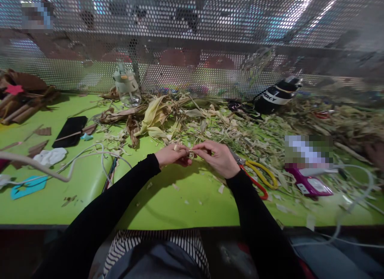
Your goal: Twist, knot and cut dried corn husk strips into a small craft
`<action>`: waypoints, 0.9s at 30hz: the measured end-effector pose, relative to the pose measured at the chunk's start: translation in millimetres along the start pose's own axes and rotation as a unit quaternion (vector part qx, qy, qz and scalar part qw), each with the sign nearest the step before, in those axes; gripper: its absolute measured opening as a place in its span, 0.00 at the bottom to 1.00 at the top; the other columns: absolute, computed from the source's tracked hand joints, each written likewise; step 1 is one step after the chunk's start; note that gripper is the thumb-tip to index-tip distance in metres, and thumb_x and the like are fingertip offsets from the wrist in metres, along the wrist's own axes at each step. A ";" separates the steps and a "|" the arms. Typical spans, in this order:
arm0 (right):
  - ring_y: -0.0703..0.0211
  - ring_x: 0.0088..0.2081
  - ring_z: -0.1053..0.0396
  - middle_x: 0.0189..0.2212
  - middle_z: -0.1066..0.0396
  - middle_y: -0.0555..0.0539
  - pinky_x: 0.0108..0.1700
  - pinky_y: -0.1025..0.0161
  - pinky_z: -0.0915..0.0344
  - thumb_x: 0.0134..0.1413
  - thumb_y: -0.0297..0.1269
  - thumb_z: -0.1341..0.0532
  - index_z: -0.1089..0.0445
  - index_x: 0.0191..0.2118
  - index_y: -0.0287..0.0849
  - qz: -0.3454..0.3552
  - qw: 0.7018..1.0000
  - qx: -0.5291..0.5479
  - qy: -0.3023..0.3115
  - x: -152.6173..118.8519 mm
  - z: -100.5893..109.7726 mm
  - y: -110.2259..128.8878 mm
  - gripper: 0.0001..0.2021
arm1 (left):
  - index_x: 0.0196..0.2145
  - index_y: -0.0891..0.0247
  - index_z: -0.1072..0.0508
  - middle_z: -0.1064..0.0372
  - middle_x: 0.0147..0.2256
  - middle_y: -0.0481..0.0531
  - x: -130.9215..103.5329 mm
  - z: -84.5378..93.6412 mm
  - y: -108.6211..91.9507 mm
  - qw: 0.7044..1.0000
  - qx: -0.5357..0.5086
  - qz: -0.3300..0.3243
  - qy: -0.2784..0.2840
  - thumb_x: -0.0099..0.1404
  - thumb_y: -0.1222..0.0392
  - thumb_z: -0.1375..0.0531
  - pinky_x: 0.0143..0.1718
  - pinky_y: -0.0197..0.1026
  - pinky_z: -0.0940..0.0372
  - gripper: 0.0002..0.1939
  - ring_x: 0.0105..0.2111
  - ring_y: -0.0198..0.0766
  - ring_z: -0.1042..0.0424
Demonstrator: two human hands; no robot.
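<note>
My left hand [174,155] and my right hand [218,156] meet over the green table, fingertips almost together. Between them is a small pale strip [191,152], apparently dried corn husk, pinched from both sides. Its exact shape is too small to make out. A light ring-like band sits on a left finger. Just behind the hands lies a pale yellow corn husk [153,116] among several torn dry husks. Beside my right wrist rest scissors with yellow and red handles [263,173], their blades partly hidden by the hand.
Husk scraps [222,125] spread across the back and right. A clear bottle [127,89] and a black bottle [276,98] stand and lean near the perforated metal screen [192,67]. Left are a phone [69,132] and white cable [72,167]; right, a magenta device [315,186] and another person's hand [376,153].
</note>
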State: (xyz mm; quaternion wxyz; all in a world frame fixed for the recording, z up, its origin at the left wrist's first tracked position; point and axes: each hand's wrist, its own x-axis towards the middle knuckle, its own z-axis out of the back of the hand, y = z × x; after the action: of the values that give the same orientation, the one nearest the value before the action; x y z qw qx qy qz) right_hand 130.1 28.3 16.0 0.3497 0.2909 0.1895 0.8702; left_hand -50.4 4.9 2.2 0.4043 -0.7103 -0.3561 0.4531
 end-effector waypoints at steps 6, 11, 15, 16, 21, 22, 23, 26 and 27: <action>0.64 0.25 0.35 0.24 0.29 0.48 0.30 0.65 0.41 0.55 0.36 0.42 0.28 0.30 0.40 0.060 0.997 -0.045 0.001 1.2 -0.2 4.1 0.08 | 0.32 0.70 0.29 0.29 0.21 0.51 1.4 0.6 1.4 1.000 -0.004 -0.011 -0.005 0.61 0.69 0.45 0.36 0.42 0.30 0.05 0.24 0.31 0.29; 0.63 0.24 0.35 0.23 0.28 0.47 0.29 0.64 0.42 0.56 0.34 0.42 0.28 0.31 0.40 0.112 0.991 -0.079 0.009 2.3 -2.5 -1.0 0.08 | 0.34 0.70 0.29 0.27 0.24 0.52 1.8 2.0 2.2 1.000 -0.013 0.009 -0.015 0.57 0.71 0.41 0.40 0.45 0.31 0.05 0.27 0.33 0.27; 0.62 0.25 0.35 0.24 0.28 0.47 0.30 0.64 0.43 0.56 0.34 0.43 0.28 0.31 0.40 0.106 0.989 -0.095 0.032 0.8 -2.1 -2.8 0.07 | 0.35 0.70 0.28 0.26 0.29 0.54 5.1 8.9 5.5 0.999 0.007 -0.002 0.041 0.51 0.70 0.36 0.41 0.43 0.31 0.11 0.31 0.35 0.26; 0.62 0.26 0.35 0.24 0.28 0.48 0.31 0.63 0.43 0.55 0.34 0.42 0.28 0.30 0.40 0.103 0.989 -0.098 0.037 0.3 -2.1 -3.0 0.07 | 0.35 0.69 0.28 0.26 0.30 0.53 6.6 11.1 6.7 0.998 0.019 -0.011 0.050 0.51 0.68 0.35 0.39 0.42 0.31 0.12 0.31 0.35 0.26; 0.62 0.27 0.36 0.25 0.29 0.48 0.32 0.63 0.43 0.56 0.35 0.43 0.29 0.30 0.40 0.086 0.990 -0.101 0.043 -1.2 -4.7 -5.2 0.08 | 0.33 0.69 0.27 0.27 0.31 0.52 14.2 20.0 11.4 0.992 0.073 -0.048 0.087 0.48 0.62 0.32 0.35 0.38 0.32 0.15 0.30 0.32 0.28; 0.62 0.27 0.36 0.25 0.29 0.48 0.33 0.63 0.43 0.57 0.35 0.43 0.29 0.31 0.40 0.084 0.991 -0.098 0.044 -1.2 -5.2 -5.4 0.08 | 0.33 0.69 0.27 0.27 0.30 0.52 14.5 20.8 11.5 0.991 0.079 -0.051 0.093 0.47 0.61 0.32 0.35 0.37 0.32 0.15 0.29 0.32 0.28; 0.61 0.28 0.36 0.26 0.29 0.47 0.33 0.62 0.43 0.57 0.35 0.44 0.29 0.31 0.40 0.083 0.991 -0.096 0.047 -1.1 -5.5 -5.4 0.08 | 0.32 0.69 0.27 0.27 0.30 0.52 14.3 21.1 11.2 0.990 0.084 -0.055 0.097 0.47 0.60 0.32 0.35 0.37 0.32 0.15 0.29 0.32 0.29; 0.59 0.31 0.35 0.30 0.29 0.45 0.34 0.62 0.43 0.59 0.34 0.46 0.29 0.35 0.40 0.087 0.991 -0.085 0.062 -0.7 -4.7 -2.9 0.09 | 0.33 0.69 0.28 0.26 0.32 0.54 10.9 19.4 9.3 0.989 0.084 -0.068 0.100 0.49 0.59 0.32 0.36 0.38 0.32 0.15 0.32 0.33 0.28; 0.58 0.32 0.35 0.31 0.29 0.44 0.35 0.61 0.42 0.59 0.32 0.48 0.30 0.37 0.40 0.089 0.991 -0.079 0.064 -0.7 -4.1 -1.2 0.09 | 0.33 0.69 0.28 0.26 0.33 0.55 9.6 18.1 8.9 0.990 0.080 -0.069 0.096 0.49 0.59 0.33 0.36 0.38 0.32 0.15 0.33 0.34 0.27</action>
State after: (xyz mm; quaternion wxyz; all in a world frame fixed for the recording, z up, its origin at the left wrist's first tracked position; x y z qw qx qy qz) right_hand 128.5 28.1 12.0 0.2801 0.2219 0.1159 0.9267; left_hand -62.7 14.1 -14.0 0.5222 -0.6896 -0.3270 0.3806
